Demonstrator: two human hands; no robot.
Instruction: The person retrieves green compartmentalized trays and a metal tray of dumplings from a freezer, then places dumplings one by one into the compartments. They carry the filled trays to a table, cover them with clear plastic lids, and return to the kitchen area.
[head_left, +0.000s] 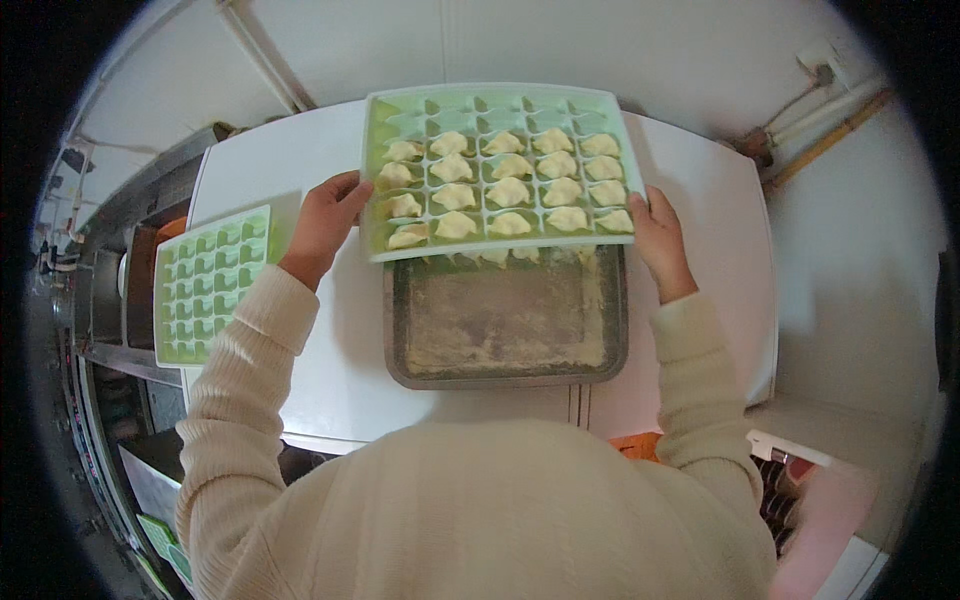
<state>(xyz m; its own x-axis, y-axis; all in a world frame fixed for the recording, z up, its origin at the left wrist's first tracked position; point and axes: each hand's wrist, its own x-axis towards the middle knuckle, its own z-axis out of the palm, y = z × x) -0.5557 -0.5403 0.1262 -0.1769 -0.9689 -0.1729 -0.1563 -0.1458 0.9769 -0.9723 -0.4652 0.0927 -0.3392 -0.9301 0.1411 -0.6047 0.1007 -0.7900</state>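
Between my two hands I hold a pale green plastic dumpling tray (491, 247) by its short sides. My left hand (330, 214) grips the left rim, thumb on top, and my right hand (660, 236) grips the right rim. Rows of folded dumplings (510, 193) sit in the tray's compartments. The far compartments (499, 112) hold none. Under the tray's near edge lies a dark metal baking pan (495, 315) dusted with flour. A few dumplings (495, 257) show at the pan's far end, partly hidden by the tray.
A second green compartment tray (214, 285) lies at the left edge of the white tabletop (345, 390), its visible cells unfilled. The wall (525, 45) runs along the back. An orange object (634, 448) shows below the near edge. Pipes (817, 142) run along the right wall.
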